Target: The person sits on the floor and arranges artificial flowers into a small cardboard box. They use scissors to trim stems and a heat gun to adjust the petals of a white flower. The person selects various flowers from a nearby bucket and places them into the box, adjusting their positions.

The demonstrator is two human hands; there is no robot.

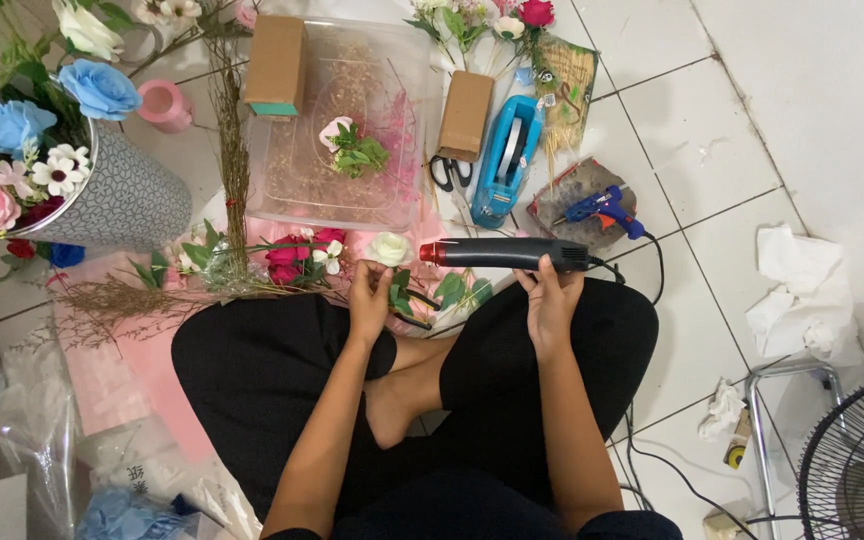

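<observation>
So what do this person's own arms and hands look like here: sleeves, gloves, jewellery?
Both arms are bare along all that shows, with no sleeves in view. The left hand and the right hand are bare too: no gloves, and no rings, watch or bracelets that I can make out. Fingernails are too small to judge. Below the arms, the crossed legs wear black trousers.

We see a matt black plastic heat gun [508,253] with a red tip; beyond it, a glossy blue plastic tape dispenser [505,158] beside plain brown cardboard boxes [465,115].
</observation>
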